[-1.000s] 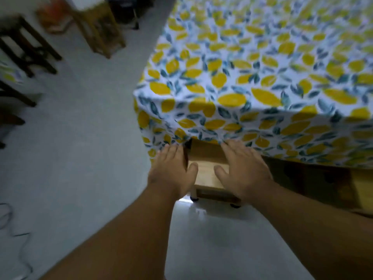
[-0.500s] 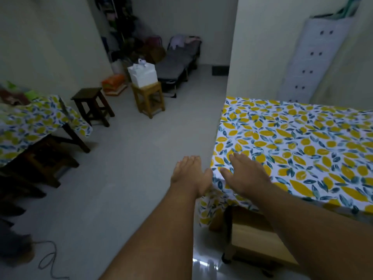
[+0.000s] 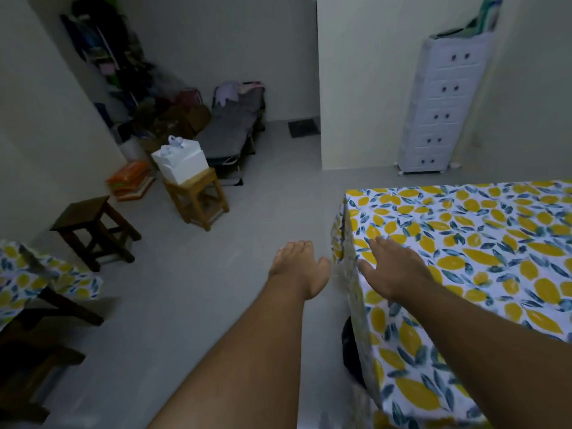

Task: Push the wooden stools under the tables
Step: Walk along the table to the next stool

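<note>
My left hand point(image 3: 298, 267) hangs open over the grey floor, just left of the lemon-cloth table point(image 3: 483, 243). My right hand point(image 3: 393, 267) hovers open, fingers spread, above that table's near left corner. Neither hand holds anything. A dark wooden stool point(image 3: 89, 230) stands free by the left wall. A light wooden stool point(image 3: 198, 198) farther back carries a white box point(image 3: 181, 164). A second lemon-cloth table point(image 3: 28, 280) is at the left edge, with a dark stool point(image 3: 37, 363) beneath it. The stool under the right table is hidden by the cloth.
A folding cot point(image 3: 232, 131) and piled bags fill the back corner. A white plastic drawer tower point(image 3: 442, 109) stands against the right wall. Orange packets point(image 3: 131, 178) lie on the floor by the left wall. Open grey floor point(image 3: 192, 289) spans the middle.
My hands have left the light stool at the right table and lifted up. The view has risen from the stool to the room, and that stool is now out of sight.
</note>
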